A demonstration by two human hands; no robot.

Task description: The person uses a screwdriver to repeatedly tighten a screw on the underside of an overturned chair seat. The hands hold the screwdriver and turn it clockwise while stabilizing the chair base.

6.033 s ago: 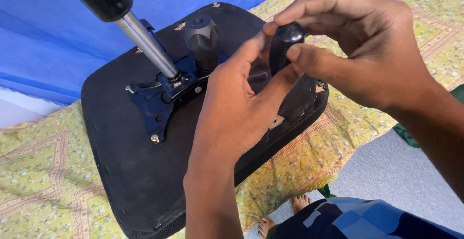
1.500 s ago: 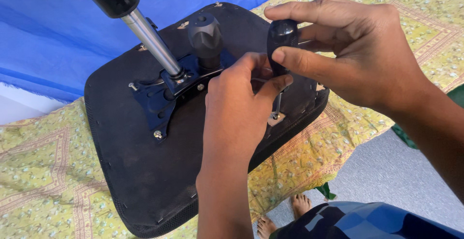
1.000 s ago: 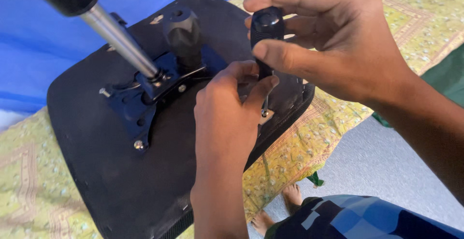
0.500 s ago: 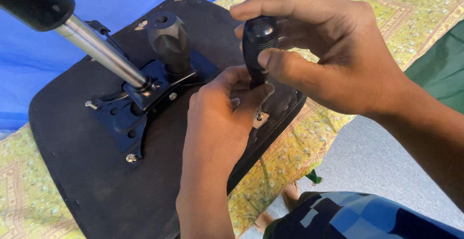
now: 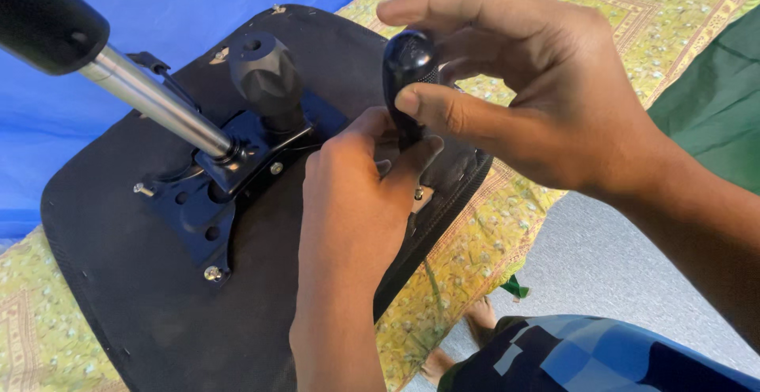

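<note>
The right hand (image 5: 554,115), upper right of centre in the frame, is closed around the black rounded handle of a screwdriver (image 5: 408,67), thumb pressed across the handle's front and fingers wrapped behind. The tool stands nearly upright, its shaft running down behind the left hand (image 5: 356,202), which is curled at mid-frame with its fingertips pinched about the shaft just above a small silver bracket (image 5: 421,199) on the seat's right edge. The tip itself is hidden.

By the look of it, a screw at that bracket is being driven; the next move calls for steady downward pressure and a twist of the handle, with the left fingers keeping the shaft plumb.

The upturned black fabric-covered chair seat (image 5: 142,297) fills the left and centre, lying on a yellow patterned cloth (image 5: 491,241). Bolted to it is a dark blue-black metal mechanism plate (image 5: 214,202), with a black knob (image 5: 265,75) and a shiny steel gas cylinder (image 5: 150,99) rising toward the upper left corner.
</note>
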